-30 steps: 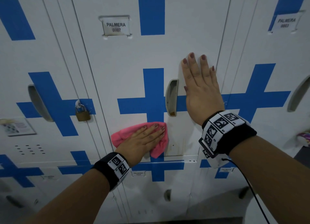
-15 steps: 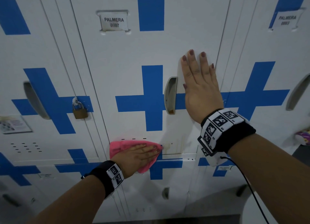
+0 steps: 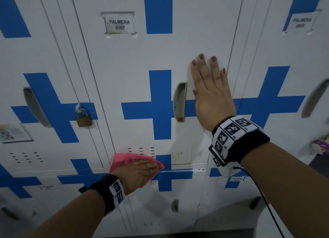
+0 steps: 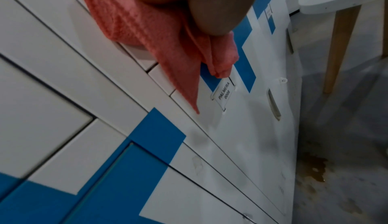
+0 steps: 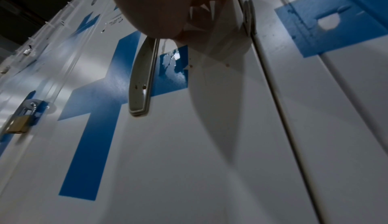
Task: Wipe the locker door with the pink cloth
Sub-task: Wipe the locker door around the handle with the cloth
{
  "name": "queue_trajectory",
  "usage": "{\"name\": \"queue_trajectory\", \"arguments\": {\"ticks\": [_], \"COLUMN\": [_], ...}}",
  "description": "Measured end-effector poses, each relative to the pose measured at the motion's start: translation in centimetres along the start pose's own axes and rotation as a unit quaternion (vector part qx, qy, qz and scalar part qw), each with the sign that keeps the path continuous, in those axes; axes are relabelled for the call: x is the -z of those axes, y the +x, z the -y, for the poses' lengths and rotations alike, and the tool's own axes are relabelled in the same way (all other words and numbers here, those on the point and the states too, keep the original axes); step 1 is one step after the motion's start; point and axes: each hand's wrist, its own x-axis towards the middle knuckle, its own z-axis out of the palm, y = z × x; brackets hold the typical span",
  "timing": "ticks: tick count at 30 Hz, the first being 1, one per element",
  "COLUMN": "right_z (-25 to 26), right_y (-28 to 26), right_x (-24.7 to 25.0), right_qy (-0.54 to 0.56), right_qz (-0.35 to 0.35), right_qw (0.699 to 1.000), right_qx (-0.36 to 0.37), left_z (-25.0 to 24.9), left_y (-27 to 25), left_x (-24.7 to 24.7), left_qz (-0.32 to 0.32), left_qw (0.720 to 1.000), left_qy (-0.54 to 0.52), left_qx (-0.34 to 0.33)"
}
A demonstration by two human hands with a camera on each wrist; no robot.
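Note:
The white locker door (image 3: 124, 73) labelled PALMERA 0007 carries a blue cross and a grey recessed handle (image 3: 179, 102). My left hand (image 3: 140, 173) lies flat, fingers straight, pressing the pink cloth (image 3: 122, 160) against the door's bottom left corner, just under the vent slots. In the left wrist view the cloth (image 4: 159, 33) hangs in folds below my palm. My right hand (image 3: 210, 93) is spread flat on the door's right side, beside the handle, holding nothing. Brownish streaks (image 3: 183, 157) mark the door's lower right.
The left neighbouring locker has a brass padlock (image 3: 83, 120) and a sticker (image 3: 13, 132). Another locker, PALMERA 0003 (image 3: 301, 23), stands to the right. A lower row of lockers (image 3: 160, 211) sits beneath. A white stool with wooden legs (image 4: 340, 28) and a stained floor (image 4: 315, 169) lie to the side.
My left hand has slid the pink cloth down and leftward, from beneath the blue cross to the door's bottom edge. The right hand has stayed in place.

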Motion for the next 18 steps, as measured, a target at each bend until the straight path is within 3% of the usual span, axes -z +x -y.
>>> {"name": "queue_trajectory", "arguments": {"ticks": [2,7,18], "right_z": [0.0,0.1,0.1], "right_y": [0.0,0.0,0.0], "right_x": [0.0,-0.1,-0.1], "right_qy": [0.003,0.004,0.004], "right_qz": [-0.002,-0.003,0.001], "right_qw": [1.000,1.000,1.000], "right_qx": [0.001,-0.003,-0.005], "left_z": [-0.6,-1.5,-3.4], "left_y": [-0.2,0.4,2.7], "left_x": [0.6,-1.0,1.6], "left_qz": [0.051,0.064,-0.017], "left_qw": [0.998,0.994,1.000], "left_qy": [0.027,0.088,0.012], "left_qx": [0.006,-0.005,-0.018]}}
